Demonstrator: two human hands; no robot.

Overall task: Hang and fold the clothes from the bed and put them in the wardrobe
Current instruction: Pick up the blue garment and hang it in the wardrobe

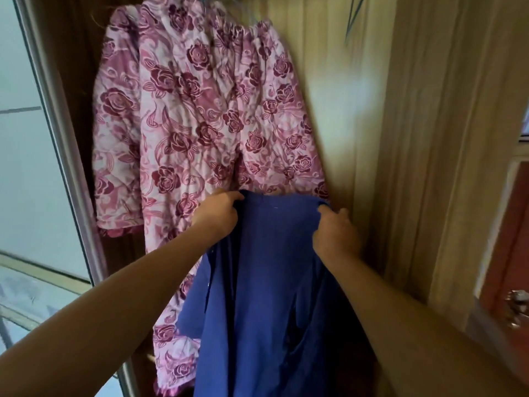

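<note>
A blue garment (272, 296) hangs down in front of me, held up by its top edge. My left hand (217, 216) grips the top left corner and my right hand (335, 233) grips the top right corner. Behind it, inside the open wardrobe (77, 67), a pink quilted robe with dark red roses (200, 124) hangs from a hanger whose hook is mostly out of view. The blue garment overlaps the robe's lower right part.
The wardrobe's sliding door with pale panels (28, 138) stands at the left. A beige wood-grain side panel (415, 138) is on the right. Further right is a reddish door with a metal handle (518, 305).
</note>
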